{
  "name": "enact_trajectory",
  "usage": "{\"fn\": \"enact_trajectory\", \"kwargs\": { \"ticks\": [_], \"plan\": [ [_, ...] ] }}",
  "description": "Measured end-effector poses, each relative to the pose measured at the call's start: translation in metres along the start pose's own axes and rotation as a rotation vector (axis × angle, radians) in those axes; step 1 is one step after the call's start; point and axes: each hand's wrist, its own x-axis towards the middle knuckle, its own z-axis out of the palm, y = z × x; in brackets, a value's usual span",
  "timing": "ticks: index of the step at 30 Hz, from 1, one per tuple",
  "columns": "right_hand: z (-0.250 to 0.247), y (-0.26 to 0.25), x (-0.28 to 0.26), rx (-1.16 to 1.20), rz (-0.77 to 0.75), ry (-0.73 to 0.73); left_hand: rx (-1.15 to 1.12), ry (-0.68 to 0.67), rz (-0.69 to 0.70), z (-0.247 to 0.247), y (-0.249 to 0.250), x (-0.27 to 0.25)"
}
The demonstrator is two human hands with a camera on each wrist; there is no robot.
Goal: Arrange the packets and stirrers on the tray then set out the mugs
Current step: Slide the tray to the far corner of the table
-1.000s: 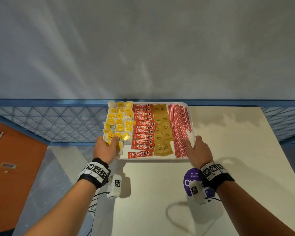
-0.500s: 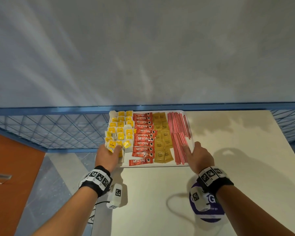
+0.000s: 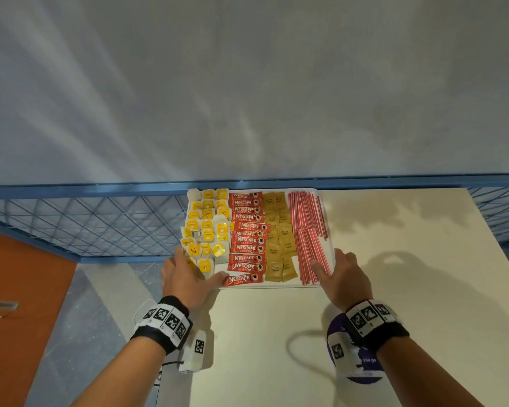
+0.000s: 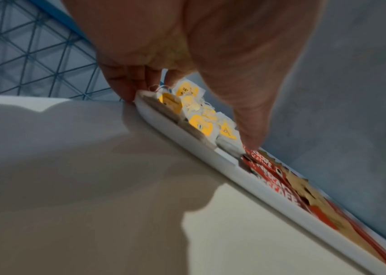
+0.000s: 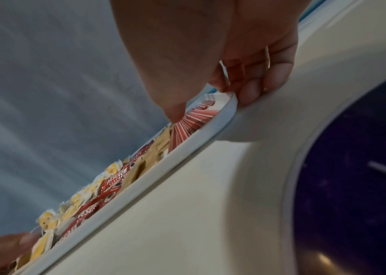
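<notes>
A white tray (image 3: 276, 286) lies at the table's far edge. It holds yellow tea bags (image 3: 207, 224), red Nescafe sticks (image 3: 247, 233), brown sugar packets (image 3: 279, 236) and red stirrers (image 3: 306, 230) in columns. My left hand (image 3: 193, 274) grips the near left corner, thumb (image 4: 246, 130) over the rim (image 4: 210, 158) by a Nescafe stick, fingers (image 4: 126, 87) at the corner. My right hand (image 3: 335, 268) grips the near right corner, thumb (image 5: 175, 104) on the stirrers, fingers (image 5: 253, 89) curled on the rim (image 5: 187, 147). No mug is in view.
A purple round disc (image 3: 362, 365) with white lettering lies on the cream table (image 3: 262, 348) under my right wrist. A blue rail with mesh (image 3: 100, 227) runs behind the tray and left of the table. The table's left edge is just beside my left wrist.
Both hands stay on the tray's near corners. The left thumb has spread right along the near rim. The tray now sits a little farther from the purple disc.
</notes>
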Motion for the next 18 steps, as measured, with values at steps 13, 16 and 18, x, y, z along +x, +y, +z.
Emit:
{"fn": "enact_trajectory", "kwargs": {
  "ticks": [13,16,18],
  "plan": [
    [-0.007,0.007,-0.007,0.026,-0.102,-0.073,0.205,0.082,-0.029,0.024,-0.001,0.001],
    [-0.009,0.007,-0.008,0.009,-0.113,-0.092,0.197,0.082,-0.032,0.024,-0.002,0.001],
    [-0.010,0.005,-0.008,0.000,-0.115,-0.103,0.183,0.078,-0.026,0.024,-0.004,0.002]
  ]
}}
